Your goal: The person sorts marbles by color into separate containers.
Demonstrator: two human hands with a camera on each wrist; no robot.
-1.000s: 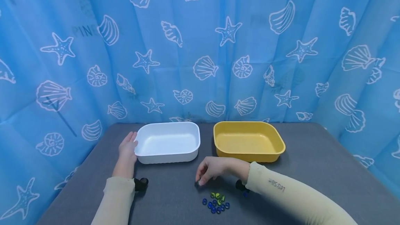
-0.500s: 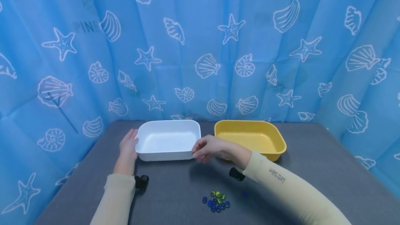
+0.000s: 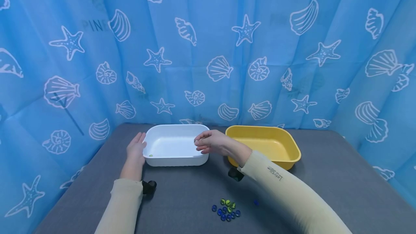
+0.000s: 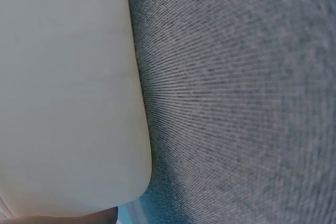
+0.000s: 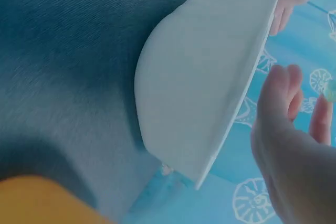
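My left hand [image 3: 134, 152] rests along the left end of a white basin [image 3: 177, 161], its fingers fairly straight. Above the right rim of that basin, my right hand [image 3: 212, 142] has its fingertips bent over the inside. A pale green marble [image 5: 329, 91] shows at a fingertip in the right wrist view, partly cut off by the frame edge. Another small yellow-green marble [image 3: 151, 155] lies inside the basin at the front left. On the grey table sits a cluster of blue marbles [image 3: 223, 217] and yellow-green marbles [image 3: 228, 202].
To the right stands a yellow basin [image 3: 282, 164], partly behind my right forearm. A single blue marble [image 3: 256, 202] lies apart, right of the cluster. A blue curtain [image 3: 208, 46] with white shell prints hangs behind the grey table [image 3: 182, 198].
My right hand has risen from the table near the cluster to the white basin's right rim. A yellow-green marble now shows inside that basin. The left hand has stayed at the basin's end.
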